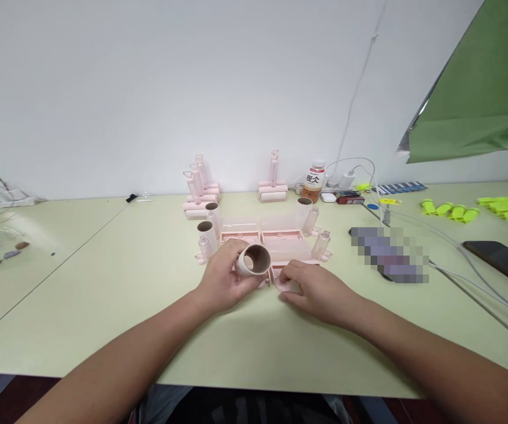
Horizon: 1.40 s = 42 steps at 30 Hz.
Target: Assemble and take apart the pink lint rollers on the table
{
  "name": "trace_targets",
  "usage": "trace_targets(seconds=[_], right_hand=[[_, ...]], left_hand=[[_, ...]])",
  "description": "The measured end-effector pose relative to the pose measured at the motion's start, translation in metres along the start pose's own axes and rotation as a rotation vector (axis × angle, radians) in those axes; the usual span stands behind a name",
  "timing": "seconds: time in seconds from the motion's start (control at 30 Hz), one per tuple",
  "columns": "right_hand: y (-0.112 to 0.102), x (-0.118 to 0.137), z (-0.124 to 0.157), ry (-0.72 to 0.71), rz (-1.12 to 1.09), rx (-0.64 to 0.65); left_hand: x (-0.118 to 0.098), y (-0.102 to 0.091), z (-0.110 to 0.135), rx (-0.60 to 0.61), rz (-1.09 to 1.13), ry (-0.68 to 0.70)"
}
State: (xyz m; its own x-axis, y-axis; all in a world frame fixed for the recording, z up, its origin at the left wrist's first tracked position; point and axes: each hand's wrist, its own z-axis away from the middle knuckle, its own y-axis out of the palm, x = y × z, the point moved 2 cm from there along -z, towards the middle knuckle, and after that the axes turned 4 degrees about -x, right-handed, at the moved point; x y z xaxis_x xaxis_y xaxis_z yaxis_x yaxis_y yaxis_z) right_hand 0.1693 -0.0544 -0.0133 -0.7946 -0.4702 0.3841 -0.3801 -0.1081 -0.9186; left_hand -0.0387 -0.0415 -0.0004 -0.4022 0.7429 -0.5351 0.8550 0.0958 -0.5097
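My left hand (224, 279) is wrapped round a white lint roll (241, 266) with a brown cardboard core, its open end tilted up towards me. Close by on the right, my right hand (313, 290) pinches a pale pink, round-edged part (284, 285), mostly hidden under the fingers. Just beyond both hands lie pink lint roller cases (283, 237), some with clear covers. Other white rolls stand upright at the left (205, 234) and at the back right (304, 206). Pink handles with loops (322, 244) stand beside the cases.
Pink lint rollers with upright handles (274, 176) stand along the wall. Behind on the right are a bottle (314, 181) and white cables (372, 171). Farther right lie a blurred flat object (386, 256), a dark phone (501, 262) and yellow-green pieces (451, 210).
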Motion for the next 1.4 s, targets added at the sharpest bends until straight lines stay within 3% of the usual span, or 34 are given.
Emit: trace_targets(seconds=[0.33, 0.47, 0.73, 1.1, 1.4], right_hand=[[0.007, -0.003, -0.001, -0.062, 0.18, 0.083], [0.002, 0.001, 0.003, -0.1, 0.166, 0.048], [-0.012, 0.009, 0.005, -0.112, -0.233, -0.081], [-0.008, -0.006, 0.002, 0.108, -0.944, -0.386], [-0.012, -0.003, 0.005, 0.035, -1.003, -0.52]], left_hand=[[0.004, 0.004, 0.001, 0.021, -0.043, -0.003], [0.003, 0.004, 0.0, 0.029, -0.033, -0.02], [0.005, 0.005, 0.001, 0.04, -0.036, -0.023], [0.007, 0.005, 0.002, 0.124, -0.093, -0.036], [0.006, 0.008, 0.008, 0.205, -0.132, -0.007]])
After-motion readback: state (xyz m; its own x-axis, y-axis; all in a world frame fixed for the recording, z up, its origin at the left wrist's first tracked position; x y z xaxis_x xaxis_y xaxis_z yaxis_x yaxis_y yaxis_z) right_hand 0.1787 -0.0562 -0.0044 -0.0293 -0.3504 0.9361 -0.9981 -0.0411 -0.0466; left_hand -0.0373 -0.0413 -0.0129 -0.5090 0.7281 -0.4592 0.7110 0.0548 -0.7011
